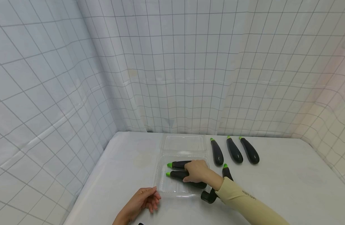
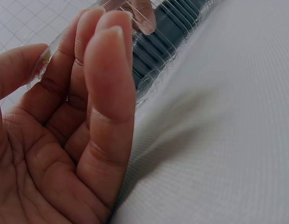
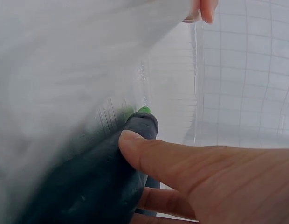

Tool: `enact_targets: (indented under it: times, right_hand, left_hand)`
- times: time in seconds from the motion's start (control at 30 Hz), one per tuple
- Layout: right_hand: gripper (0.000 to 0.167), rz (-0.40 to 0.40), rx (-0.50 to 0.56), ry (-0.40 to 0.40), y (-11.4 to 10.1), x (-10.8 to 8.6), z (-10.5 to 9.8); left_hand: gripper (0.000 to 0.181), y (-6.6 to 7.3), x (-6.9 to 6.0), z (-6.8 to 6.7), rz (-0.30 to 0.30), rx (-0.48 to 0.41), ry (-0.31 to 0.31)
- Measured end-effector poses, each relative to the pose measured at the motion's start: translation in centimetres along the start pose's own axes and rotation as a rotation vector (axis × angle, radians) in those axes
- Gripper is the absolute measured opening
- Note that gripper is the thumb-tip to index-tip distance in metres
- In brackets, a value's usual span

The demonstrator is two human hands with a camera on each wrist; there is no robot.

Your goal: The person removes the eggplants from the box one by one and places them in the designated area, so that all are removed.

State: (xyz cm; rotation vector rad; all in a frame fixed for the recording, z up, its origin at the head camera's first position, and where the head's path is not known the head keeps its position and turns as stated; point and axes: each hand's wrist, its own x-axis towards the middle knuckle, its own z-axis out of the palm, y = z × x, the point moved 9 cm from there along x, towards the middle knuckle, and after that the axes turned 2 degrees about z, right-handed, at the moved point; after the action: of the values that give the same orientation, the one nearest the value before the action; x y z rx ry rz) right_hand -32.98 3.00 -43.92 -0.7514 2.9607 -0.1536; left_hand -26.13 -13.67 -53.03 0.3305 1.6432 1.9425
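Observation:
A clear plastic clamshell container (image 1: 175, 192) lies opened on the table, its lid (image 1: 184, 143) folded back. Inside are two dark eggplants with green stem ends: a rear eggplant (image 1: 179, 164) and a front eggplant (image 1: 178, 175). My right hand (image 1: 197, 171) holds the front eggplant, thumb on its near side and fingers around the far side. That eggplant (image 3: 102, 172) fills the lower left of the right wrist view. At the container's front left corner, my left hand (image 1: 145, 200) pinches the plastic edge between thumb and forefinger; its other fingers are loosely bent.
To the right of the container lie three eggplants (image 1: 234, 150) in a row. Another eggplant (image 1: 227, 172) is partly hidden by the right sleeve (image 1: 239, 200). A black rounded object (image 1: 208, 197) shows below that wrist. Gridded white curtains (image 1: 183, 78) enclose the white table (image 1: 287, 175).

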Motion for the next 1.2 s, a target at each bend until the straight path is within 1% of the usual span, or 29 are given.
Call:
enact_targets:
  times: [0.23, 0.4, 0.63, 0.9, 1.2]
  right_hand:
    - [0.032, -0.017, 0.039, -0.011, 0.2, -0.2, 0.5]
    - [0.032, -0.043, 0.057, -0.002, 0.2, -0.2, 0.7]
    - [0.032, -0.056, 0.057, 0.018, 0.2, -0.3, 1.1]
    - [0.034, -0.054, 0.068, 0.031, 0.1, -0.7, 1.1]
    - [0.035, -0.072, 0.075, 0.061, 0.0, -0.9, 0.9]
  left_hand:
    - [0.042, -0.1, 0.0, 0.0, -0.006, -0.005, 0.0]
    - [0.043, 0.0, 0.0, 0.1, -0.006, -0.005, -0.002]
    - [0.043, -0.1, 0.0, 0.1, -0.008, -0.011, -0.004]
    - [0.043, -0.1, 0.0, 0.1, -0.001, -0.014, -0.013]
    - [0.043, -0.1, 0.0, 0.0, -0.006, -0.006, -0.006]
